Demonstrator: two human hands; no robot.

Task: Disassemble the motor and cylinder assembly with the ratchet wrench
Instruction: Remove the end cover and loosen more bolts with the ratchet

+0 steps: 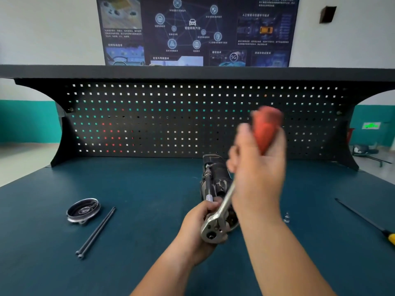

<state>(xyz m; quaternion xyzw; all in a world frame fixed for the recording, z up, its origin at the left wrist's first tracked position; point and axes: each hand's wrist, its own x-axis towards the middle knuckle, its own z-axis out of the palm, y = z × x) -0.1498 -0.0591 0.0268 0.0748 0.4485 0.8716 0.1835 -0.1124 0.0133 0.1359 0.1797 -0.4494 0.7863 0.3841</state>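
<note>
The dark motor and cylinder assembly (215, 174) lies on the blue bench, pointing away from me. My left hand (199, 223) grips its near end beside the ratchet head. The ratchet wrench (215, 223) has a silver head at the assembly's near end and a long extension bar (208, 184) running along the motor. My right hand (256, 163) grips the wrench's red handle (266, 127), raised and blurred by motion. The near part of the assembly is hidden behind both hands.
A round end cap (83, 210) and two long black bolts (96, 231) lie at the left. A small clear piece (286, 216) sits right of my arm. A yellow-handled screwdriver (367, 221) lies at the far right. A black pegboard (192, 120) backs the bench.
</note>
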